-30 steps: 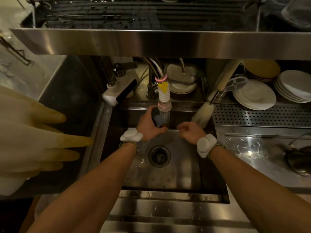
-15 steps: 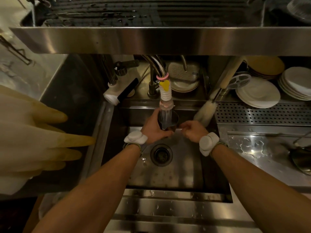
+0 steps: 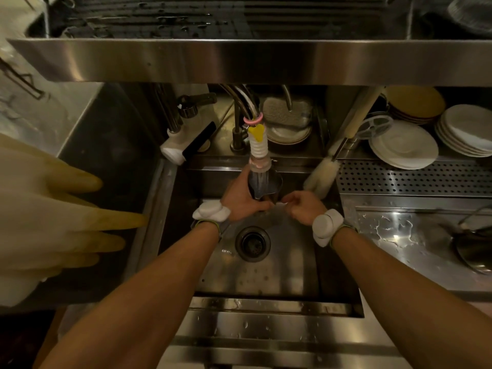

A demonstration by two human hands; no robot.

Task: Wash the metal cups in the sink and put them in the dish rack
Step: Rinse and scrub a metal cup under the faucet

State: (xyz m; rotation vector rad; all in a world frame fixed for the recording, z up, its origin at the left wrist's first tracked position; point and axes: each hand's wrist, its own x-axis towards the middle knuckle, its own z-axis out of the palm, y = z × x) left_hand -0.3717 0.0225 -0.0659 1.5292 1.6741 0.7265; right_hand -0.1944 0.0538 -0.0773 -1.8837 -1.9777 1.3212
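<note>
Head view: cup under the tap, mid-rinse

At centre frame the metal cup point(image 3: 266, 186) sits tilted under the faucet nozzle point(image 3: 258, 162), water streaming into its open mouth. The left hand point(image 3: 241, 199) is wrapped around the cup's side and base, grasping it firmly. The right hand point(image 3: 302, 206) hovers just beside the cup's lower edge with fingers curled; whether it pinches the rim or only touches it I cannot tell.

Below them lies the sink point(image 3: 287, 278) with its drain point(image 3: 252, 243). A bottle brush point(image 3: 320, 177) leans at the basin's upper right corner, and stacked plates point(image 3: 404, 145) sit further right. The dish rack point(image 3: 186, 14) spans the top of the frame, above the faucet.

Likely risks: a wet, one-handed hold could let the cup slip and clatter into the basin, and lifting it towards the rack may knock the nozzle or the shelf edge overhead.
</note>
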